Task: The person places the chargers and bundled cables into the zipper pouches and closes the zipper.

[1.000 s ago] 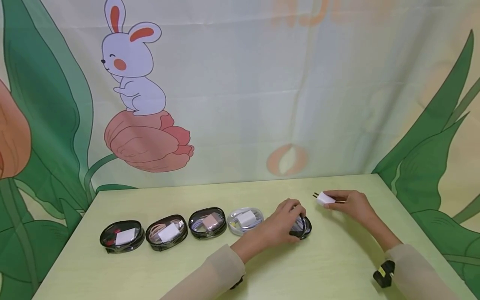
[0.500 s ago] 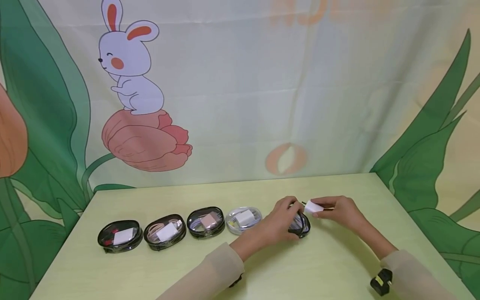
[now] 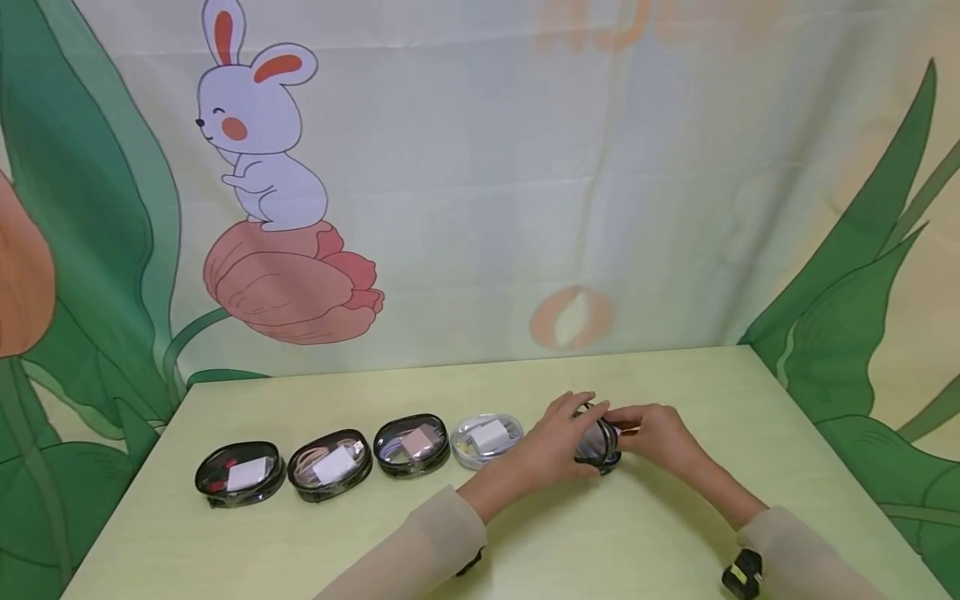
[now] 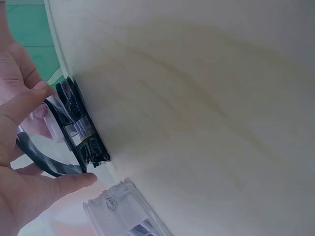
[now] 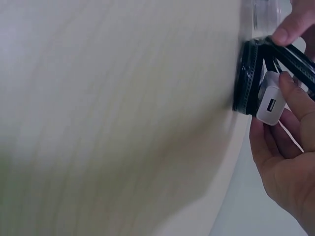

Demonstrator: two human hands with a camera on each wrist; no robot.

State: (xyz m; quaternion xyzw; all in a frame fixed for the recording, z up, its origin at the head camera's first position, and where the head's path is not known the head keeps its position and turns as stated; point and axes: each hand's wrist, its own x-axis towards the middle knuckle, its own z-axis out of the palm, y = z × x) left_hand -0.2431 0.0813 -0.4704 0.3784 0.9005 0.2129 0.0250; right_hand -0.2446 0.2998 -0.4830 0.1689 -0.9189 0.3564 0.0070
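My left hand (image 3: 546, 450) holds up the clear, black-trimmed lid of an oval zip pouch (image 3: 600, 450) at the right end of a row. Its fingers and thumb grip the lid rim (image 4: 56, 169) in the left wrist view. Between the fingers and thumb of my right hand (image 3: 662, 435) is a white USB charger plug (image 5: 271, 98), held at the mouth of that pouch. The charger's USB port faces the right wrist camera; its prongs are hidden. Inside the pouch, the left wrist view shows part of a cable bundle (image 4: 81, 129), mostly covered by the rim.
To the left, a clear-trimmed pouch (image 3: 468, 454) stands next to my left hand. Further left are black-trimmed pouches with a pink charger (image 3: 420, 443), a white charger (image 3: 335, 465) and another white charger (image 3: 249, 473). A printed curtain (image 3: 450, 208) hangs behind the table (image 3: 360, 550).
My right hand has moved left and down with the charger, from beside the pouch to its mouth. The lid now stands higher, with my left hand still on it.
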